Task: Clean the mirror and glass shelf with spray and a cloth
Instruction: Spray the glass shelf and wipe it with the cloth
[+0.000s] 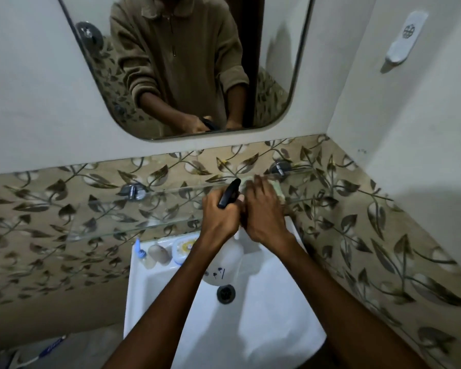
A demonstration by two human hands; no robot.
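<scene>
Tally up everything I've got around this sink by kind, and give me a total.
Mirrors: 1
Glass shelves: 1
Shelf brackets: 2
Spray bottles: 1
Cloths: 1
Sinks: 1
Small items on the sink ledge: 3
Wall holders: 1
Total: 11

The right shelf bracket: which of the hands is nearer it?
Right. The right hand presses a cloth just below the right shelf bracket; the left hand, gripping the spray bottle, sits farther left.

Dim, muddy indoor light, wide-angle bending at the edges, soft blur on the right fingers [261,182].
</scene>
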